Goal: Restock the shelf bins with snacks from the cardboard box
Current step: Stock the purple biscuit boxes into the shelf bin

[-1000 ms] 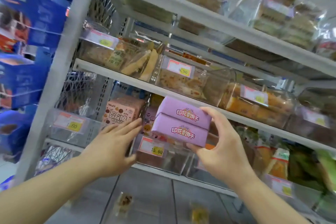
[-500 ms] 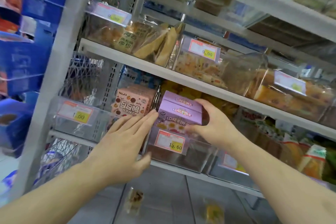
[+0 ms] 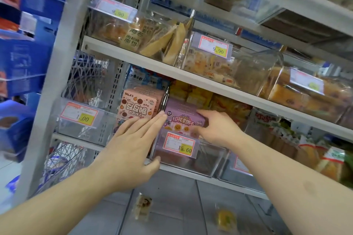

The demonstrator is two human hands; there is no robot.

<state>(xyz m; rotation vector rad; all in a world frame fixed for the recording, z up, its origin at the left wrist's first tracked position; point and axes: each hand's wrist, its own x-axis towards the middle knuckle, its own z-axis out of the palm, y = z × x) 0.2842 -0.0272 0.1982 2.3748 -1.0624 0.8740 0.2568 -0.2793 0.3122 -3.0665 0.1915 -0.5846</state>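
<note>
A purple biscuit box point(image 3: 181, 118) stands in a clear shelf bin point(image 3: 191, 164) that carries a 15.60 price tag point(image 3: 179, 145), on the middle shelf. My right hand point(image 3: 219, 131) grips the box from the right, fingers over its top edge and thumb on its front. My left hand point(image 3: 129, 150) is flat with straight fingers against the bin's left front corner, its thumb at the bin's lower edge. Pink biscuit boxes point(image 3: 136, 108) stand in the bin to the left. The cardboard box is out of view.
A grey shelf post point(image 3: 57, 82) rises at the left. A clear bin tagged 1.00 point(image 3: 84, 120) sits far left. Bread bins point(image 3: 145, 34) fill the shelf above, and yellow packets point(image 3: 225, 105) lie behind the purple box. Two loose snacks point(image 3: 143, 206) lie on the bottom shelf.
My right hand carried the purple boxes from in front of the shelf down into the 15.60 bin. My left hand slid right to the bin's corner. The camera moved closer.
</note>
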